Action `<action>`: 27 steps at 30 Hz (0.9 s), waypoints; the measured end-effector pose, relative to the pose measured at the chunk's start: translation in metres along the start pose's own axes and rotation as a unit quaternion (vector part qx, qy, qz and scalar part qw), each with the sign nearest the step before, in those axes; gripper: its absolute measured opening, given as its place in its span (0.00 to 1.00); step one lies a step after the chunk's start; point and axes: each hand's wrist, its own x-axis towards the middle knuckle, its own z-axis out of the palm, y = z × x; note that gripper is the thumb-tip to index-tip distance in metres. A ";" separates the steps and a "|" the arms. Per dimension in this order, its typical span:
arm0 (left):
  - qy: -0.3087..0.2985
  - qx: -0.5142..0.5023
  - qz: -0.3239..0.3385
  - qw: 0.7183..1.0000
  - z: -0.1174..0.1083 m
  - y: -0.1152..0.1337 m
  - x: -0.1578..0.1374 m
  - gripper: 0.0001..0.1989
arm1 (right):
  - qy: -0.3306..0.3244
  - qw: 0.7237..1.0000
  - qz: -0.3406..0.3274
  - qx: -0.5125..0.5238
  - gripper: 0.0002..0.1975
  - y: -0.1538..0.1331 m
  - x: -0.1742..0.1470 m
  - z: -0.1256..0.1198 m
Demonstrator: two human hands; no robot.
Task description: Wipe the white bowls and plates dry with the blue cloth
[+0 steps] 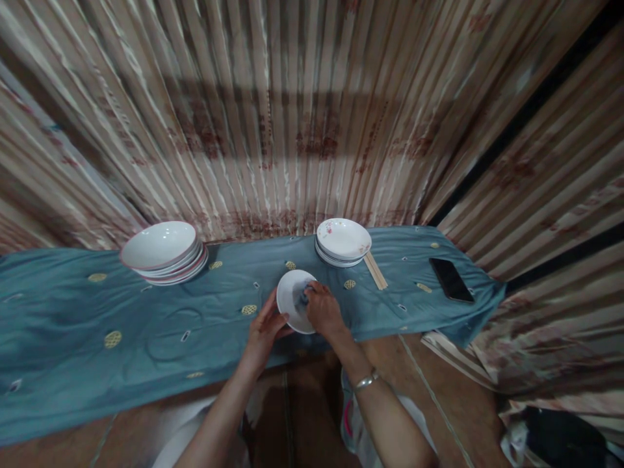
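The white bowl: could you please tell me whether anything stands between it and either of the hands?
Nothing visible separates the left hand from the white bowl; it grips the side directly. At the right hand, a bluish item, too blurred to identify, shows between that hand and the bowl's inside.

Clock directions run from the centre of the view. A stack of white, red-rimmed bowls (160, 247) sits at nine o'clock on the teal-draped tabletop (160, 338). Toward three are stacked flower-patterned plates (344, 239), pale chopsticks (377, 273) just beside them, and farther out a black phone (451, 280). Pleated curtains (302, 117) hang at twelve; tiled floor (409, 364) shows around five.
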 end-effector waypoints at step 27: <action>0.010 0.021 0.014 1.000 0.004 -0.001 0.000 0.42 | 0.046 0.990 -0.032 0.132 0.16 -0.014 0.020 0.010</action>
